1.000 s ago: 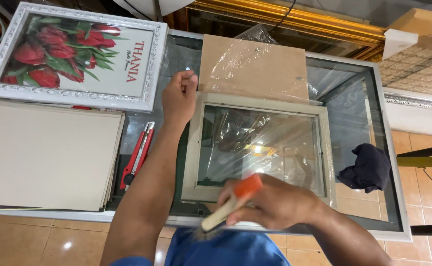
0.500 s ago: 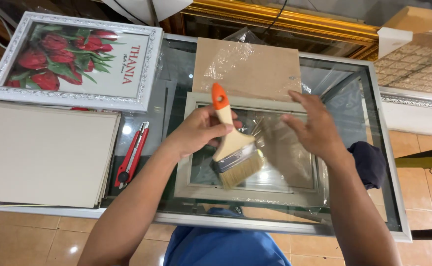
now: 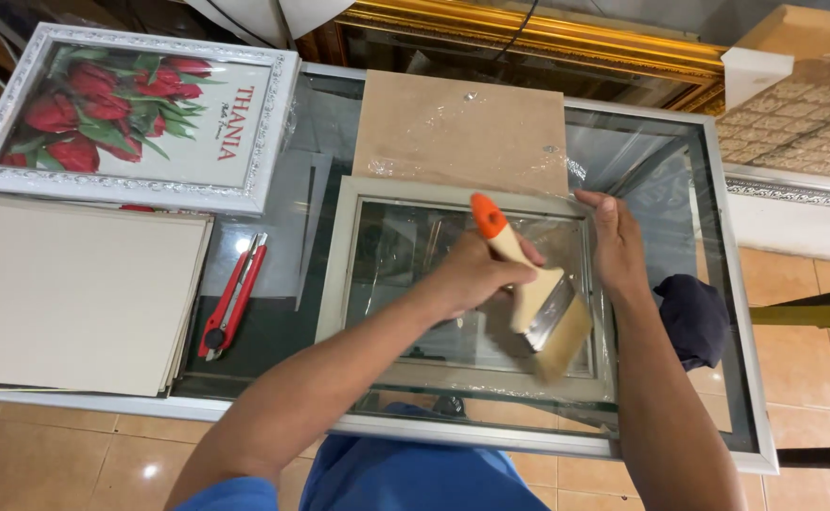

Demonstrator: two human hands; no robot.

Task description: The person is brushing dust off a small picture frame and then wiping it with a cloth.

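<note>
My left hand grips a flat paintbrush with a pale wooden handle and an orange tip. Its bristles rest on the glass near the lower right of a pale grey picture frame. The frame lies flat on a glass-topped table and is partly covered in clear plastic film. My right hand presses flat on the frame's upper right edge, fingers together, holding nothing.
A brown backing board lies just behind the frame. A red utility knife lies to the left, beside a stack of beige boards. A white-framed tulip picture sits at far left. A dark cloth lies at right.
The brush has passed from my right hand to my left and moved across the glass to the frame's lower right. My right hand now rests on the upper right edge.
</note>
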